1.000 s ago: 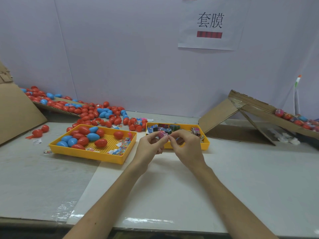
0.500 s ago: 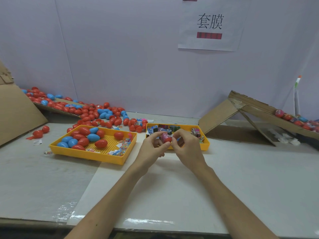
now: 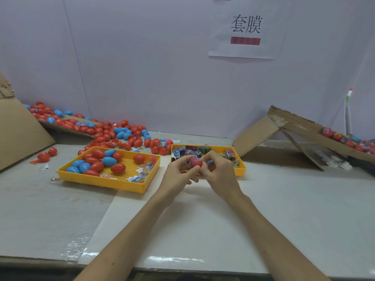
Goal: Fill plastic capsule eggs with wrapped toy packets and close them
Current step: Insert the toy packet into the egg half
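Observation:
My left hand (image 3: 178, 171) and my right hand (image 3: 220, 172) meet above the table's middle, both pinching one red capsule egg (image 3: 196, 162) with a pink printed wrap around its upper part. Behind the hands stands a yellow tray (image 3: 241, 169) holding several printed wrapped packets (image 3: 191, 152). To the left, another yellow tray (image 3: 105, 182) holds several red and blue eggs (image 3: 98, 159) and some small colourful toy bits (image 3: 145, 169).
A large heap of red and blue eggs (image 3: 113, 132) lies at the back left beside a cardboard sheet (image 3: 18, 134). A cardboard ramp (image 3: 300, 126) at the right carries wrapped eggs (image 3: 345, 138). A white wall with a paper sign (image 3: 246, 27) stands behind.
The egg between my fingers has turned, so its red end now shows below the pink wrap. Both hands stay in nearly the same place in front of the packet tray.

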`<state>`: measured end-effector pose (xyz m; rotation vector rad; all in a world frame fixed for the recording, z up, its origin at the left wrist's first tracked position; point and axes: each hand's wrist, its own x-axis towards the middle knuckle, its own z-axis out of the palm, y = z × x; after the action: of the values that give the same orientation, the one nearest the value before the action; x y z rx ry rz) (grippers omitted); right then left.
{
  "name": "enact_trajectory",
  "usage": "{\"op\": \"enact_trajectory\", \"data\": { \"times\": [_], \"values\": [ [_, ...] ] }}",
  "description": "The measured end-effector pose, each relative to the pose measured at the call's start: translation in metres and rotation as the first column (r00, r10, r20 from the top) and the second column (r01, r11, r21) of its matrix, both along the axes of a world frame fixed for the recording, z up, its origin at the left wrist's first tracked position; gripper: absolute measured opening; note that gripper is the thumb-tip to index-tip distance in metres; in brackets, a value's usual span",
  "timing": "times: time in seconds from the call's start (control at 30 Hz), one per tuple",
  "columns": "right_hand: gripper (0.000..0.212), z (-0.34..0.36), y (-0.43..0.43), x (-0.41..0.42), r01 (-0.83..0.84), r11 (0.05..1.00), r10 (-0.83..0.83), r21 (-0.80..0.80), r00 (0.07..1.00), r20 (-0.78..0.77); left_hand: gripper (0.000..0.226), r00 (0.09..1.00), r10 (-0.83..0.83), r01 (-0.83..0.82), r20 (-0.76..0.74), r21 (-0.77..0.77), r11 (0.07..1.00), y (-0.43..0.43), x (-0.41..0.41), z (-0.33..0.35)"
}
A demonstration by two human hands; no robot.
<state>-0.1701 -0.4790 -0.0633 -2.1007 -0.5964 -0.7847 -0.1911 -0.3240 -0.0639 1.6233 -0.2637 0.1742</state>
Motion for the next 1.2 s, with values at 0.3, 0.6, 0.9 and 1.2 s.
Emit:
{"op": "enact_trajectory", "data": {
  "times": [0.3, 0.6, 0.9, 1.2],
  "values": [
    [0.012, -0.001, 0.000, 0.000, -0.010, 1.000, 0.010, -0.013, 1.000, -0.003, 0.026, 1.000, 0.014, -0.014, 0.005, -0.007, 1.000, 0.001, 0.001, -0.001],
    [0.017, -0.001, 0.005, 0.000, -0.012, 0.997, 0.014, 0.074, 1.000, -0.018, 0.037, 0.997, 0.075, -0.076, -0.032, -0.048, 0.996, 0.001, 0.004, -0.001],
    [0.022, 0.004, 0.004, -0.001, -0.134, 0.896, 0.281, 0.423, 0.909, -0.307, 0.043, 0.975, 0.178, -0.197, 0.133, 0.143, 0.970, 0.002, 0.004, -0.002],
    [0.010, 0.010, -0.003, 0.007, -0.025, 0.676, 0.477, 0.736, 0.776, -0.412, 0.037, 0.913, 0.341, -0.367, 0.225, 0.083, 0.927, 0.005, 0.003, 0.001]
  ]
}}
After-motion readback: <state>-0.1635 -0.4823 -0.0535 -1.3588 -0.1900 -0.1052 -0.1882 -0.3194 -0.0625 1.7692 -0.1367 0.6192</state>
